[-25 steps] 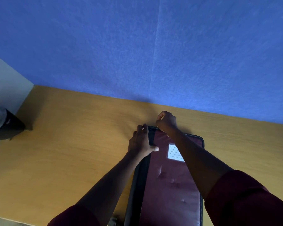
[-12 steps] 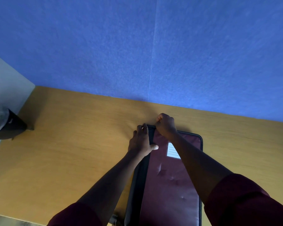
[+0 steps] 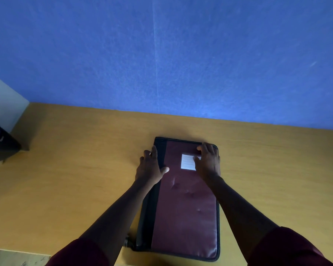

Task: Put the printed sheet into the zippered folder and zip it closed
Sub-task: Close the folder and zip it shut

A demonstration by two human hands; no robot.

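The maroon zippered folder [image 3: 183, 204] with black trim lies closed and flat on the wooden desk, a white label [image 3: 186, 162] near its far end. My left hand [image 3: 150, 167] rests flat against the folder's far left edge, thumb on the cover. My right hand [image 3: 208, 162] lies on the far right corner, fingers spread over the cover and partly over the label. The printed sheet is not visible. A small zipper pull [image 3: 126, 243] shows at the near left corner.
The wooden desk [image 3: 75, 169] meets a blue felt partition [image 3: 161, 54] at the back. A dark object [image 3: 2, 146] sits at the desk's far left edge beside a white wall. The desk's front edge shows at the lower left.
My right hand left the far left corner, where it was curled as if pinching something, and moved to the far right corner, now lying flat. The left hand stayed put.
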